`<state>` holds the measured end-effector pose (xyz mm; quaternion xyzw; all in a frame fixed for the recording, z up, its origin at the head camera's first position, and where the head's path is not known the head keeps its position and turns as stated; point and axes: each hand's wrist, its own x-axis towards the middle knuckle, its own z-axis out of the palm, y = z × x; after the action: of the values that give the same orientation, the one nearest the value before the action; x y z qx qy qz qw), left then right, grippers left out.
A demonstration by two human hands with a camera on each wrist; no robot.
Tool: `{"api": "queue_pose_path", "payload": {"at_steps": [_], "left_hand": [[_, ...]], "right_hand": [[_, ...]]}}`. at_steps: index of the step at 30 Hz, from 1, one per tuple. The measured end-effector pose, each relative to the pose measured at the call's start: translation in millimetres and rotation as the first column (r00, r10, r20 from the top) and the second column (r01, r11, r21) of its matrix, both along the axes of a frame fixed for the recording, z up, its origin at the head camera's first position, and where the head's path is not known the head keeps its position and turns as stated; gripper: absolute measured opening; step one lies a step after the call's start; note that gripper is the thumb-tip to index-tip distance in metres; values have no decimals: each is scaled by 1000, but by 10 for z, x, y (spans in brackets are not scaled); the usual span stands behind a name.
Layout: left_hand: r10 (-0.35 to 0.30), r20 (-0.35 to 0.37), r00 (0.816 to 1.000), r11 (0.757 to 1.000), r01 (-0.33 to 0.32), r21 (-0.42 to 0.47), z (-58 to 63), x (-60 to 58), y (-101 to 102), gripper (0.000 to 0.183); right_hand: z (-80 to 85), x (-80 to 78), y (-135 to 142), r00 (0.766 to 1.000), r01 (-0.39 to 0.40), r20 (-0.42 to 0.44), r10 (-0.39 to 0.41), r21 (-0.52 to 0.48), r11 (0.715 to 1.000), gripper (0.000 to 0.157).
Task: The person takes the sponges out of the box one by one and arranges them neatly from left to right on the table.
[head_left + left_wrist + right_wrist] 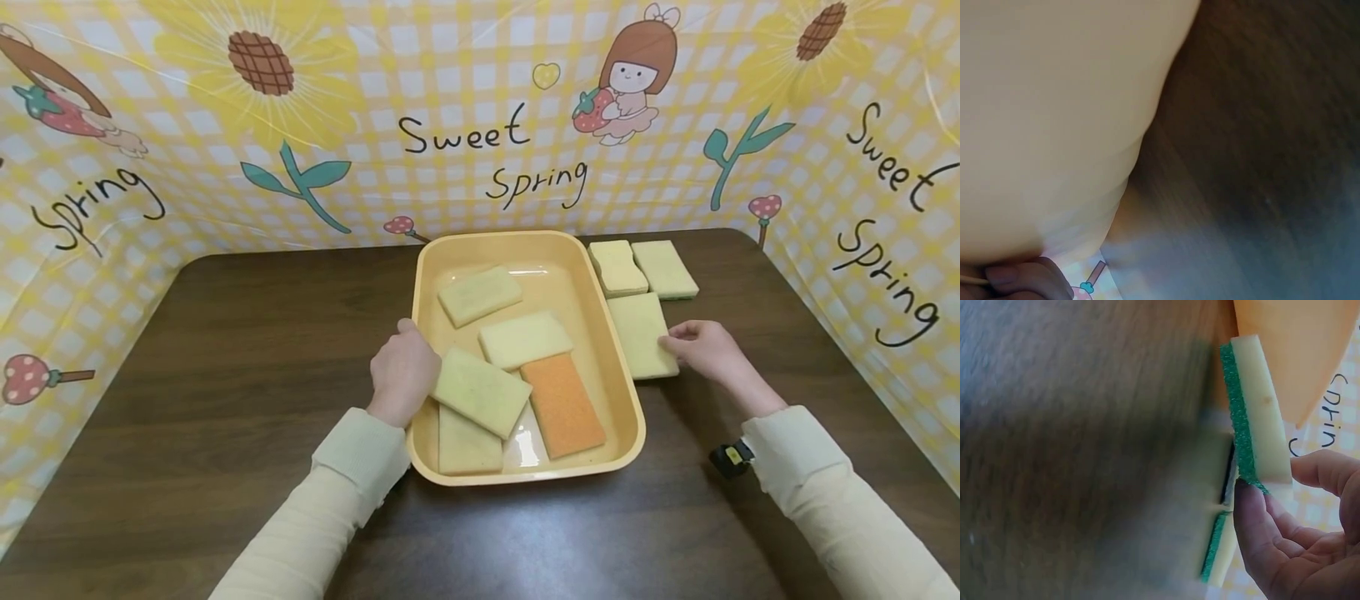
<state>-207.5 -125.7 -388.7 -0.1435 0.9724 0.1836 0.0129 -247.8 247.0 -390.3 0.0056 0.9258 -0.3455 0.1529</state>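
At the left side of a yellow plastic tray (630, 433), my left hand (403, 375) grips the rim. The left wrist view shows the tray's pale outer wall (1054, 112) and a few curled fingers (1022, 278) at its edge. Beyond the tray's right side, my right hand (705, 350) pinches a pale yellow sponge (643, 337) between thumb and fingers. That sponge (1260, 412) has a green scouring layer on its underside and is held above the table in the right wrist view.
Inside the tray lie an orange sponge (564, 406) and several pale ones, one pale sponge (482, 392) overlapping another (468, 446). A wavy-edged sponge (618, 267) and a rectangular sponge (664, 268) sit right of the tray on the dark wooden table (285, 333). A patterned cloth (420, 75) hangs behind.
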Motion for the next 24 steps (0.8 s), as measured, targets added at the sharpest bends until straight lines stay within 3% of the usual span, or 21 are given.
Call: {"api": "queue_pose_path", "payload": {"at_steps": [13,24], "left_hand": [[8,3,1000,1000,-8,-3,1,-9,4,15],[7,5,1000,1000,-7,-3,2,-5,4,14]], "right_hand": [[-69,-77,-18,997,57,62,-51,-101,993,50],[-99,-121,-20,995,59,81,-52,-88,994,51]]}}
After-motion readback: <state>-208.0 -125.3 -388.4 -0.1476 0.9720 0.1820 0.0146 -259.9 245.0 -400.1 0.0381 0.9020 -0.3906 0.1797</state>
